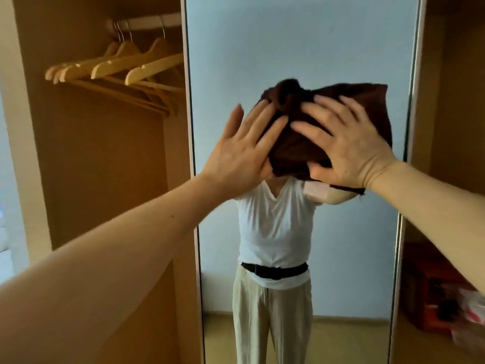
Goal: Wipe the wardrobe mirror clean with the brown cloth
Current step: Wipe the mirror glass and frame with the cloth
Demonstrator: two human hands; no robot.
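The tall wardrobe mirror (301,43) fills the middle of the view and reflects a person in a white shirt and beige trousers. A bunched brown cloth (296,148) lies against the glass at about head height. My right hand (346,145) presses flat on the cloth with fingers spread. Beside it, my left hand (244,148) has straight fingers, and its fingertips touch the cloth's left edge. The cloth hides the reflected head.
To the left, an open wooden wardrobe bay holds several wooden hangers (115,67) on a rail (149,22). On the right is another wooden compartment with a red box (433,292) and a crumpled bag (469,316) low down.
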